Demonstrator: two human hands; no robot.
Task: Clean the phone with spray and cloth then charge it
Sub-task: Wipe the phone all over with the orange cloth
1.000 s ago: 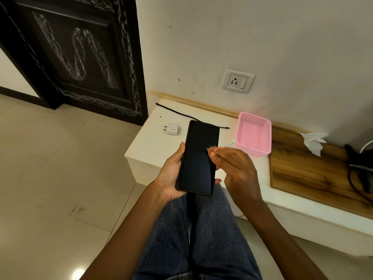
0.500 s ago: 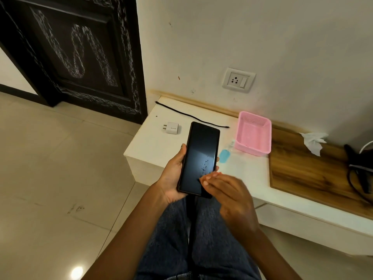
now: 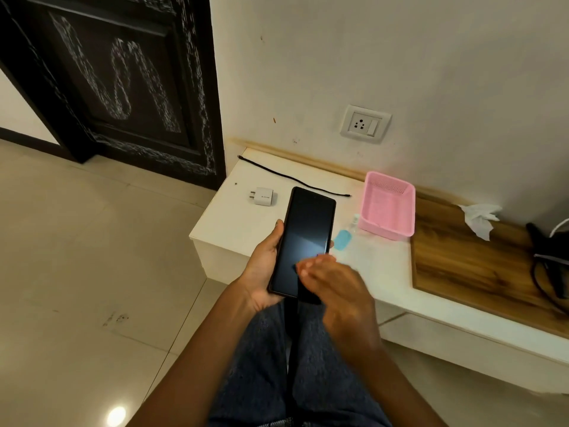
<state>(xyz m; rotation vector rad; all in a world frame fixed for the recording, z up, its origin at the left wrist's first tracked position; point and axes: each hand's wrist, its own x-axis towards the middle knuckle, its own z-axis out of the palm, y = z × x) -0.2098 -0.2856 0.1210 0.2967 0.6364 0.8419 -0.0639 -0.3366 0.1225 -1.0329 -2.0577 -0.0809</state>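
Observation:
My left hand (image 3: 264, 266) grips a black phone (image 3: 304, 232) from its left edge, screen up and dark, held above my knees. My right hand (image 3: 335, 291) lies over the phone's lower end, fingers stretched out and touching the screen, blurred by motion; I see nothing in it. A small blue spray bottle (image 3: 342, 240) lies on the white ledge (image 3: 228, 223) just right of the phone. A crumpled white cloth (image 3: 478, 217) rests on the wooden board (image 3: 477, 272). A white charger plug (image 3: 263, 196) and a black cable (image 3: 292, 178) lie on the ledge below the wall socket (image 3: 365, 124).
A pink plastic basket (image 3: 388, 204) stands on the ledge between the spray bottle and the wooden board. A black bag with straps (image 3: 551, 266) sits at the far right. A dark door (image 3: 123, 87) is at the left, with tiled floor (image 3: 92, 257) below.
My right hand slid down the screen from the phone's middle to its lower end, uncovering the blue spray bottle behind it. The left hand kept its hold on the phone.

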